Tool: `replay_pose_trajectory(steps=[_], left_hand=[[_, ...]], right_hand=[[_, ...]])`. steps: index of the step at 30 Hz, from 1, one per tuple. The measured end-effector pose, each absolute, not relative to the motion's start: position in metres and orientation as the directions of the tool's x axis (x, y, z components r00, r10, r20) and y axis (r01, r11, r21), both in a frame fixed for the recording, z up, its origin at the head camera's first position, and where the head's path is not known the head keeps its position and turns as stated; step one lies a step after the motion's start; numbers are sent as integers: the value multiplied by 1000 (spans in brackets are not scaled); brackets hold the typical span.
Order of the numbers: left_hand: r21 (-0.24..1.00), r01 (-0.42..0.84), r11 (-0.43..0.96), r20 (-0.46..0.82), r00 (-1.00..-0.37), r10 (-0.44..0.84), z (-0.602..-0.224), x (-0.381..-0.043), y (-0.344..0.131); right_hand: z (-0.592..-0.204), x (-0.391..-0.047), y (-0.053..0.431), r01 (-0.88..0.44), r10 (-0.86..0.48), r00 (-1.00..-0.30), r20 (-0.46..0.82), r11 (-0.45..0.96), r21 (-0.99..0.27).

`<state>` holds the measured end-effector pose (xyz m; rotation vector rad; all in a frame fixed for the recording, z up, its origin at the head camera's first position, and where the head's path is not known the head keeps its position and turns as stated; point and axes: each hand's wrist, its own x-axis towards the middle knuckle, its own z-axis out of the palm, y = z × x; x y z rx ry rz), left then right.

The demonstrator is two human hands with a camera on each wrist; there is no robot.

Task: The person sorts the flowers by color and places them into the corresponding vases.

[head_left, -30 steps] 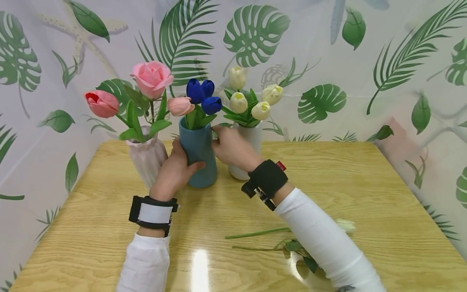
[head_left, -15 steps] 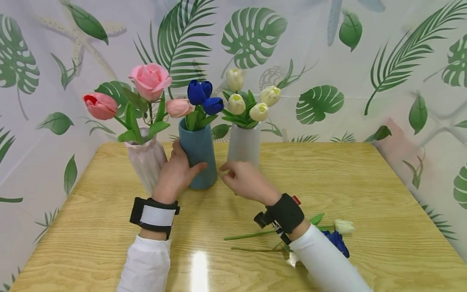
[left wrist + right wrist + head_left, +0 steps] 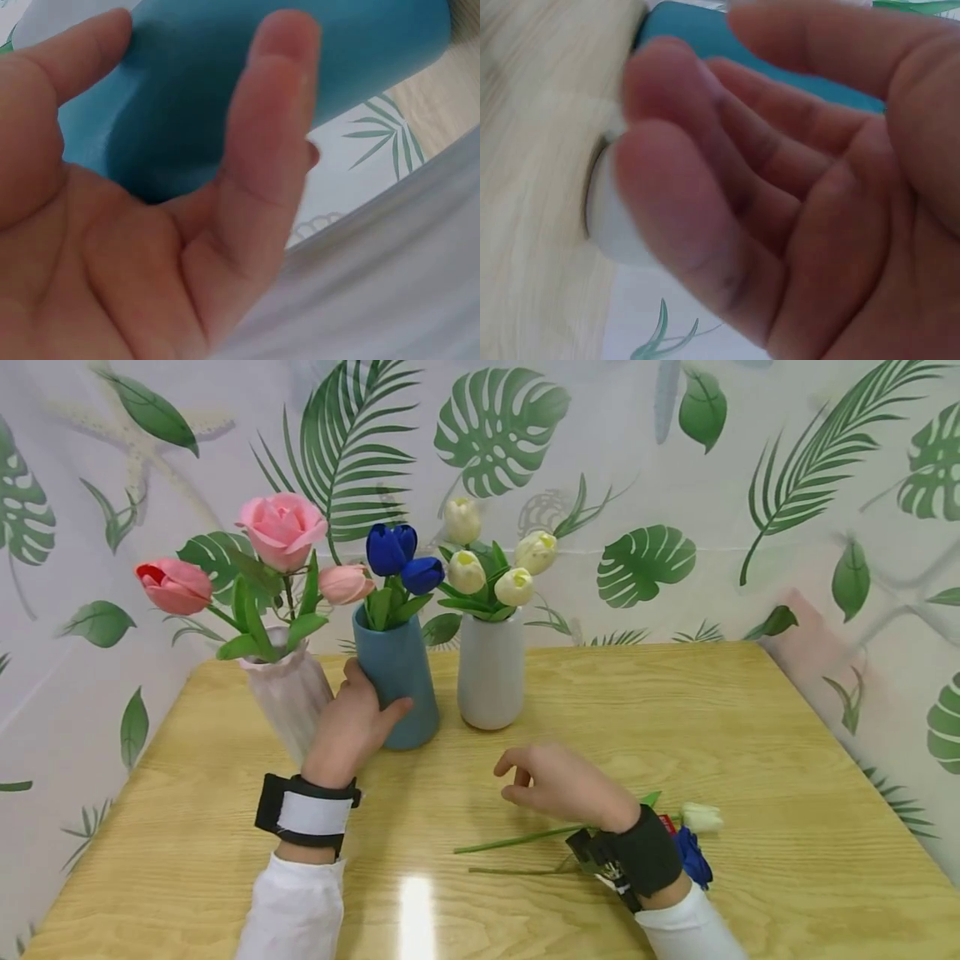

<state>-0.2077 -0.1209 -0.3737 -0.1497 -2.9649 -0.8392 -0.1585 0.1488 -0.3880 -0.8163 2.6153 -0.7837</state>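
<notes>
My left hand [image 3: 347, 727] holds the left side of a blue vase [image 3: 405, 685], its thumb across the front. In the left wrist view, the thumb [image 3: 101, 49] lies at the vase wall and another finger [image 3: 270, 112] stands out in front of it. Several blue tulips [image 3: 392, 550] fill that vase. My right hand [image 3: 566, 783] hovers over the table, fingers loosely bent and holding nothing. Below its wrist lie a white tulip [image 3: 701, 817] and a blue rose [image 3: 693, 860], their stems pointing left and partly hidden by the wrist strap.
Left of the blue vase stands a ribbed pale pink vase [image 3: 285, 702] with a pink rose [image 3: 281, 531] and pink tulips [image 3: 176, 585]. A white vase [image 3: 491, 681] with several white tulips [image 3: 467, 572] is to the right. A leaf-printed cloth [image 3: 645, 485] backs the wooden table [image 3: 675, 710].
My right hand has come away from the top of the blue vase, moving down and right toward the loose flowers. My left hand has stayed at the blue vase.
</notes>
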Motion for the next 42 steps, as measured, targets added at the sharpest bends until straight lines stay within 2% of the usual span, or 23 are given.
replay_pose_trajectory(steps=[4,9,15,21,24,29,34,38,42], left_hand=[[496,112,861,44,-994,104,-371,-204,-125],[463,80,883,-24,-994,103,-365,-202,-128],[446,53,893,-73,-993,96,-364,-201,-127],[454,42,890,-90,-992,92,-365,-202,-125],[458,34,888,-102,-991,91,-365,-203,-125],[465,39,885,-104,-990,98,-365,-203,-125],[471,45,881,-103,-989,105,-365,-203,-126],[474,44,879,-105,-989,107,-365,-203,-126],[476,34,879,-115,-988,101,-365,-204,-125]], right_hand=[[-391,-155,150,-418,-605,-762,-229,731,-540],[-400,-149,142,-395,-586,-749,-309,770,-501],[-409,-143,135,-434,-561,-771,-302,810,-395],[-410,-143,135,-439,-554,-787,-274,813,-383],[-409,-144,135,-440,-545,-811,-213,808,-393],[-408,-145,132,-431,-503,-863,-36,773,-465],[-400,-141,127,-308,-335,-939,79,714,-629],[-394,-136,125,-249,-182,-967,176,553,-795],[-390,-131,123,-264,-52,-964,261,296,-918]])
